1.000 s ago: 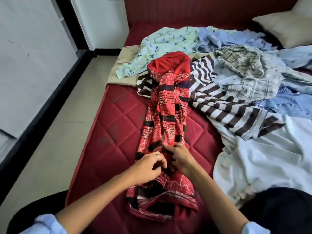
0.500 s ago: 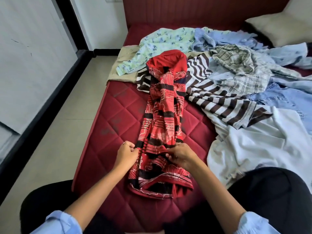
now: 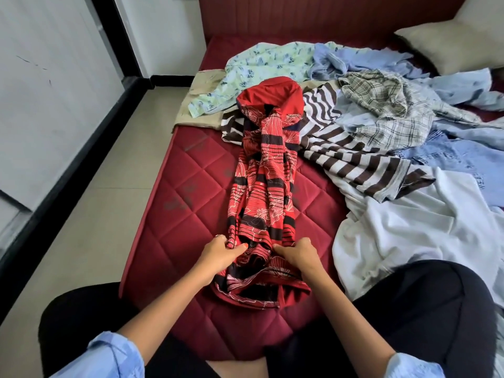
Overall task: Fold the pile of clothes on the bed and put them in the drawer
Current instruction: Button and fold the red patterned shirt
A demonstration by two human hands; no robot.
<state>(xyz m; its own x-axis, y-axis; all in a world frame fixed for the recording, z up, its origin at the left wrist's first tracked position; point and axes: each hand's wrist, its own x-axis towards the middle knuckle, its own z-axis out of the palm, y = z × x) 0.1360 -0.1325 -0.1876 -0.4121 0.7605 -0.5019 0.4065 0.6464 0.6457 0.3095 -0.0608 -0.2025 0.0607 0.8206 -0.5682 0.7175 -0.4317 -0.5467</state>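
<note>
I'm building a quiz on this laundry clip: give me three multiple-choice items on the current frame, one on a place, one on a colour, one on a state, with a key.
1. Where does the red patterned garment lie?
A. on the floor
B. lengthwise on the maroon mattress
C. on the pillow

2. What colours are the striped shirt beside it?
A. brown and white
B. green and yellow
C. plain black

3. What are the hands doing?
A. resting open
B. only one touches cloth
C. both grip the garment

Key: 1 B, it stretches along the quilted surface; 2 A, the bands show it; 3 C, the left hand and right hand bunch fabric near its lower end.
</note>
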